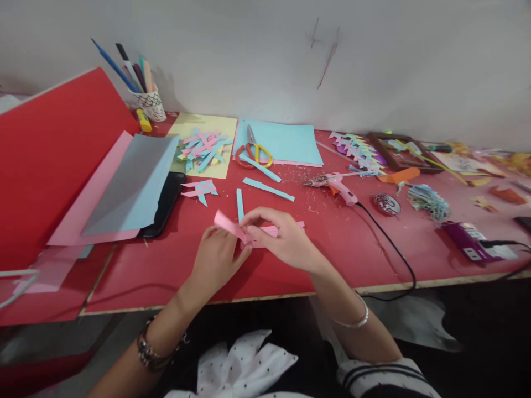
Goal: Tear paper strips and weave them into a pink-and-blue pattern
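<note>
Between my two hands is a pink paper strip, its free end slanting up to the left. My left hand grips it from below with thumb and fingers. From the right, my right hand pinches the same strip near its lower end. More pink paper lies flat on the table under my right hand, partly hidden. Just beyond my hands are loose blue paper strips. A small woven pink and blue paper piece lies to the left.
Scissors rest on blue sheets. Cut strips are heaped on a yellow sheet. A pink glue gun trails a black cord at right. Paper sheets cover a black object at left, near a pen cup.
</note>
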`<state>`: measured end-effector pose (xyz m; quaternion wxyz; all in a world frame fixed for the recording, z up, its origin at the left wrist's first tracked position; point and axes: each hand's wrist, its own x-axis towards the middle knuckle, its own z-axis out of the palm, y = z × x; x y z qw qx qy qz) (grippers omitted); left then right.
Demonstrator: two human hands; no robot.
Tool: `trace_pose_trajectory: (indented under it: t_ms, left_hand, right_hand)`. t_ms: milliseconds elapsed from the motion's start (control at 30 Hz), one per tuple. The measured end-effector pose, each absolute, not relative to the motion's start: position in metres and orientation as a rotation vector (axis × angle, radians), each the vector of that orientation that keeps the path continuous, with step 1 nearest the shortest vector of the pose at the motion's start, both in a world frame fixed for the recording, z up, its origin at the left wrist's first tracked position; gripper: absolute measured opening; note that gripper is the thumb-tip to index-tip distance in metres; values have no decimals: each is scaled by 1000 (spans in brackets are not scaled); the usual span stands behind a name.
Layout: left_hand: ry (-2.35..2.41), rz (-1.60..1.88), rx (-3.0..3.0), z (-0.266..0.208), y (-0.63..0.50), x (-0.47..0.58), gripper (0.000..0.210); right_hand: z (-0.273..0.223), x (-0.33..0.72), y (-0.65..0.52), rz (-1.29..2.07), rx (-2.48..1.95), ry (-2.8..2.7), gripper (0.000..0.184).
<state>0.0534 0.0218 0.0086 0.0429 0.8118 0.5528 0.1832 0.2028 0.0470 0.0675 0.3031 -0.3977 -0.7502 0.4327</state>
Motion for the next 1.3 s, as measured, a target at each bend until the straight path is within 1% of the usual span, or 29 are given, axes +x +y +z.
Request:
trace_pose_trajectory:
  t_ms: [67,267,333,500,767,967,1167,1300]
  left_hand:
    - [1702,564,2468,10,20,54,26]
    - [1736,642,2416,9,17,55,31]
    - [1734,665,2402,8,16,55,31]
    - [1762,651,2427,8,17,55,29]
    - [1727,625,2359,14,17,55,23]
    - [1754,651,2429,13,18,54,26]
    - [1755,617,2423,16,19,54,31]
    - [1765,611,2421,17,20,54,34]
  right_hand:
    - [62,214,47,990,-1153,-1975,14]
    - [29,257,36,262,-1658,-2019,16]
    - [19,262,31,164,-1745,-2056,20]
    - [8,254,27,169,-1729,-2066,33]
    - [7,251,24,140,-1803,-1973,42]
    - [1,255,20,282,-1698,-1885,42]
    - [9,252,22,385,-1865,-1817,43]
    - [17,257,23,557,-1822,-1676,42]
